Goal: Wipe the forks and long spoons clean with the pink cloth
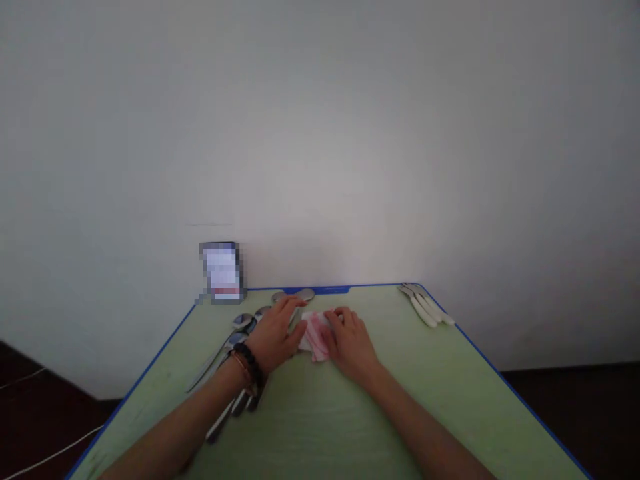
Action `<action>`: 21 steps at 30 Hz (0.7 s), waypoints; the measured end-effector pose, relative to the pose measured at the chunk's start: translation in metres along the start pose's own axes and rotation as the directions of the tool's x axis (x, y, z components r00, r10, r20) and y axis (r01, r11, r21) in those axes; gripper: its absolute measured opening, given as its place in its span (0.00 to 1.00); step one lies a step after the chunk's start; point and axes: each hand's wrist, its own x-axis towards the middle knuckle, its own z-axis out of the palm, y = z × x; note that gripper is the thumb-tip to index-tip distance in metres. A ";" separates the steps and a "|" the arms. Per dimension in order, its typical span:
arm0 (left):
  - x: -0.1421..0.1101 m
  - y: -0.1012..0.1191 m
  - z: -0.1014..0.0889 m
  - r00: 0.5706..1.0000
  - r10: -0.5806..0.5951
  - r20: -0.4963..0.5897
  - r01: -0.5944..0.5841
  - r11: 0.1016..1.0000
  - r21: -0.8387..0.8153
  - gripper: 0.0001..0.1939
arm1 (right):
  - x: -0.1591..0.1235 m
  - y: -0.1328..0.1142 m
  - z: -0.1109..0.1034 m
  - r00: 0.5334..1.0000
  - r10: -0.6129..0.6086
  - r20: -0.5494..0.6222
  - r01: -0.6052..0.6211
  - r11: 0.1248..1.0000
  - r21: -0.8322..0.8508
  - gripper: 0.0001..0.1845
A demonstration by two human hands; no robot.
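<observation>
A pink-and-white cloth (316,337) lies crumpled on the table between my two hands. My right hand (353,343) has its fingers and thumb curled onto the cloth's right side. On the left edge of the cloth, my left hand (275,337) has its thumb and fingers apart; its thumb tip is by the cloth. Beneath and beside my left hand and wrist lie several metal spoons (243,321), their handles pointing toward me and partly hidden by the arm. Two more spoon bowls (306,294) show just beyond my left fingers.
Several forks with white handles (425,311) lie together at the table's far right corner. A blurred phone-like screen (223,270) stands at the far left corner. The green table (320,427) has a blue edge and meets a pale wall (350,167).
</observation>
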 end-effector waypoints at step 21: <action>-0.051 0.002 0.028 0.988 -0.074 0.132 0.033 0.958 0.286 0.23 | 0.015 -0.014 0.016 0.998 -0.070 -0.009 0.069 0.996 -0.054 0.20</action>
